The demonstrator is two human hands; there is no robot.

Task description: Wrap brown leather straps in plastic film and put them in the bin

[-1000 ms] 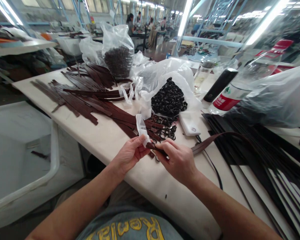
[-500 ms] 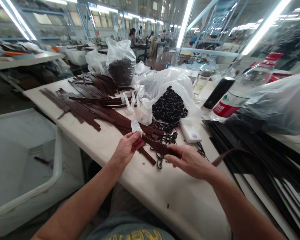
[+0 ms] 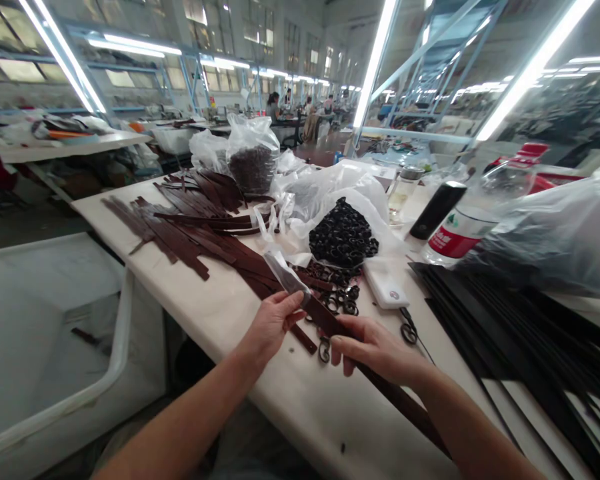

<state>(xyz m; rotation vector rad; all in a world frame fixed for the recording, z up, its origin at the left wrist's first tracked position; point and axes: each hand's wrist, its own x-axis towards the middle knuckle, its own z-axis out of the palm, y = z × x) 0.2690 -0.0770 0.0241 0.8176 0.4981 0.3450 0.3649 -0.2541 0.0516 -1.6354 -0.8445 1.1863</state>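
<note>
Brown strap (image 3: 325,318), leather or something like it; weave or grain too small to tell. Lies between your two hands, over the near part of the pale table (image 3: 305,413), tail passing under your right forearm. Milky plastic (image 3: 283,272) at its far end; around it or laid against it, cannot tell.

Left hand (image 3: 273,325): narrow pinch, thumb and fingertips where plastic meets strap. Right hand (image 3: 375,348): closed on the strap farther along.

Handling, your call to check: looks light, bendy along its length, firmer across its width, hardly fragile. Plastic looks thin, slick, apt to slide or crumple; pinch flat, close to the end, and steady the strap by its edges.

Textures: brown strips (image 3: 190,243), flat, fanned untidily. Black rings (image 3: 343,237), curled, heaped at the mouth of a crinkled bag (image 3: 387,233); loose ones near the strap. Black strips (image 3: 505,327) at right, long, straight, overlapping
</note>
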